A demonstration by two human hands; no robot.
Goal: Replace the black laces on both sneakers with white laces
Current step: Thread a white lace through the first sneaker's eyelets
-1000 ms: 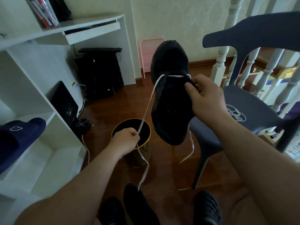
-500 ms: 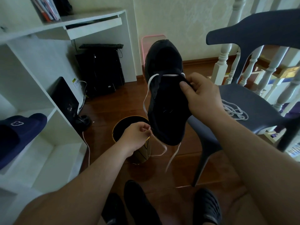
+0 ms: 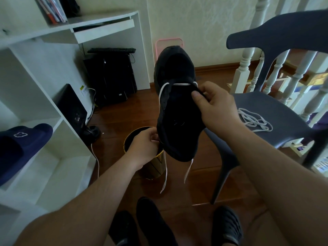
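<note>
Centre frame, my right hand [image 3: 215,105] pinches the black sneaker [image 3: 175,107] by its eyelet edge, toe up, so the eyelets face me. My left hand [image 3: 144,145] grasps the white lace [image 3: 164,96] low beside the heel, probably to feed the next eyelet.

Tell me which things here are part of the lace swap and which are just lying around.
Part of the job:
black sneaker, held up by the right hand
white lace threaded in it, left hand at its strand
spare white lace on the chair seat

Just lying about:
gold-rimmed bin
navy slipper on the shelf
computer tower
grey chair
</note>
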